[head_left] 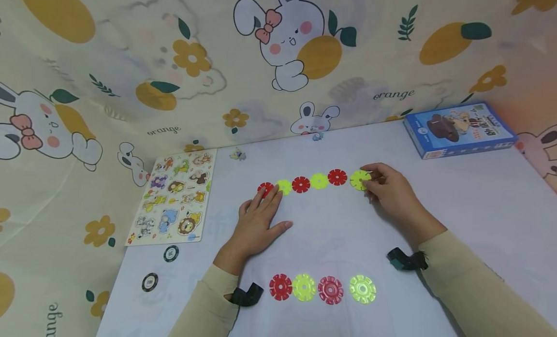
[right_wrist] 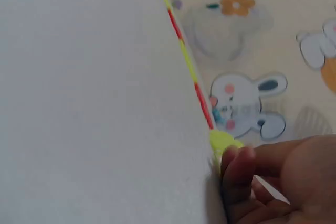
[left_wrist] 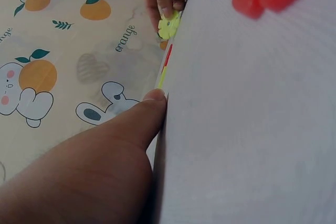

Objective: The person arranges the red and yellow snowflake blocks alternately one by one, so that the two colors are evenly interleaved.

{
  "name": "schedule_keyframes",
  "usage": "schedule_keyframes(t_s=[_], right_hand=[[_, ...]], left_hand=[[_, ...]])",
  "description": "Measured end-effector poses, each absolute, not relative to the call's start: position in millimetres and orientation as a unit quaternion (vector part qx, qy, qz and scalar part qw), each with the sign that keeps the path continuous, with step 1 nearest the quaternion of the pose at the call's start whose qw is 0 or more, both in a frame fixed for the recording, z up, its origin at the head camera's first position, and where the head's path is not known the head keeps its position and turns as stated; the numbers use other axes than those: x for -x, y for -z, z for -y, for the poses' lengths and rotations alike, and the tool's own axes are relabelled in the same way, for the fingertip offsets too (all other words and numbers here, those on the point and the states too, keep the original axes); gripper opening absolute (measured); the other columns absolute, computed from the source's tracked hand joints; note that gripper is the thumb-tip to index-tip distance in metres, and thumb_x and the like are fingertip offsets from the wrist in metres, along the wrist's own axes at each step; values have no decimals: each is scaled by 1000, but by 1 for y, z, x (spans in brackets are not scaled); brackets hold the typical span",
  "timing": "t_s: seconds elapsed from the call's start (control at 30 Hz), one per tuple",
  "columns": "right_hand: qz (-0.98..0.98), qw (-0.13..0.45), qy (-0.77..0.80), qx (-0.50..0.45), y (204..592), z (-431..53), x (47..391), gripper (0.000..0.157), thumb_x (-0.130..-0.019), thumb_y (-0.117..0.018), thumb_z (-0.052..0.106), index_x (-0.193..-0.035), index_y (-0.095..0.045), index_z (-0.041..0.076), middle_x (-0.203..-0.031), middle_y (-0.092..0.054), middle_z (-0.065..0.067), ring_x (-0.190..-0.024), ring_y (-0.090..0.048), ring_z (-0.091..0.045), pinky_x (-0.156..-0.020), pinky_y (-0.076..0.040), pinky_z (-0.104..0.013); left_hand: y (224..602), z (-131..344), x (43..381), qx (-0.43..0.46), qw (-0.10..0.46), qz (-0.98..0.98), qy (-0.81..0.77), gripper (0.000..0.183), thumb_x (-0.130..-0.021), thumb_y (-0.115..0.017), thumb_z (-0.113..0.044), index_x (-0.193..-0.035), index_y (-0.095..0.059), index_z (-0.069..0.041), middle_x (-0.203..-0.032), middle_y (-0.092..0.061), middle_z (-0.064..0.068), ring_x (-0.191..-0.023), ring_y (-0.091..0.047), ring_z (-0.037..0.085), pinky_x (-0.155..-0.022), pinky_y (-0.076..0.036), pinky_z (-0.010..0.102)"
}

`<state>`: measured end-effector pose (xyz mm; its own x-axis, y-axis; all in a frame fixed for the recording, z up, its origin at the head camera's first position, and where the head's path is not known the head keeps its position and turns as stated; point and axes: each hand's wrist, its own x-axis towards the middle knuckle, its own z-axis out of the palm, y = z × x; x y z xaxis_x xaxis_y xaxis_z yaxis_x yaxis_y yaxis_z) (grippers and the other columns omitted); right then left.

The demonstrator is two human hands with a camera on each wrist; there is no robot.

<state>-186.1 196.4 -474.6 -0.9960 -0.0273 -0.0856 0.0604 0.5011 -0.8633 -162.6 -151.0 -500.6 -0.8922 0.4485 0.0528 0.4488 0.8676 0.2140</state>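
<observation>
Across the white table runs a row of flower-shaped plastic discs, red and yellow-green by turns. My left hand point(head_left: 257, 222) lies with straight fingers on its left end, fingertips over the first red disc point(head_left: 264, 189) and at the edge of a yellow-green disc point(head_left: 285, 186). Between thumb and fingers my right hand point(head_left: 391, 189) pinches another yellow-green disc point(head_left: 359, 180) at the right end, tilted up in the left wrist view. A small gap parts it from the nearest red disc point(head_left: 337, 177). The middle red disc point(head_left: 300, 184) and yellow-green disc point(head_left: 319, 181) lie between.
Nearer me lies a second row, with a red disc point(head_left: 280, 286) and a yellow-green disc point(head_left: 362, 289) at its ends. An animal sticker board point(head_left: 174, 197) is at left, above two round chips point(head_left: 171, 253). A blue box point(head_left: 461, 130) sits back right. Small figures point(head_left: 237, 154) stand near the wall.
</observation>
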Motion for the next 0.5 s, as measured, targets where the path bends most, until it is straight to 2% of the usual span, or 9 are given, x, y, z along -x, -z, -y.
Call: schedule_keyframes(t_s=[0.07, 0.17, 0.27, 0.33, 0.4, 0.5], right_hand=[[-862, 39, 505, -21, 474, -200, 188, 44, -97, -58, 12, -139, -47, 15, -119, -48, -12, -82, -59, -27, -68, -53, -29], [-880, 16, 474, -13, 474, -202, 186, 48, -96, -60, 15, -142, -46, 15, -134, -41, -12, -97, -55, -27, -79, -52, -37], [-918, 3, 397, 30, 475, -200, 181, 48, -94, -62, 22, -140, -49, 12, -144, -34, -14, -119, -43, -34, -93, -43, -52], [-939, 9, 335, 75, 476, -199, 178, 52, -93, -63, 25, -140, -49, 7, -149, -31, -15, -131, -31, -38, -100, -33, -57], [-952, 21, 283, 114, 476, -197, 177, 57, -92, -64, 28, -142, -46, 6, -152, -29, -15, -137, -21, -39, -103, -26, -60], [-958, 28, 244, 146, 477, -194, 176, 65, -91, -65, 31, -145, -40, 4, -154, -25, -15, -139, -17, -38, -104, -22, -61]], left_hand=[[501, 151, 163, 232, 1, 967, 109, 85, -86, -38, -73, -154, -20, -26, -159, -11, -7, -144, -1, 23, -105, -14, 54], [502, 151, 163, 232, 0, 966, 110, 85, -86, -39, -73, -154, -20, -26, -159, -11, -7, -144, -1, 23, -105, -14, 54], [501, 151, 163, 233, 1, 966, 112, 84, -86, -39, -72, -154, -21, -25, -159, -11, -7, -144, -2, 23, -105, -14, 54], [502, 151, 163, 233, 0, 966, 111, 84, -86, -38, -73, -154, -20, -26, -159, -11, -8, -144, -1, 22, -105, -15, 54], [502, 151, 163, 232, 0, 967, 109, 84, -86, -38, -73, -154, -20, -26, -159, -11, -8, -144, -1, 22, -105, -14, 53], [501, 151, 163, 231, -1, 967, 109, 84, -86, -38, -73, -154, -20, -26, -159, -11, -8, -144, -1, 22, -105, -14, 53]])
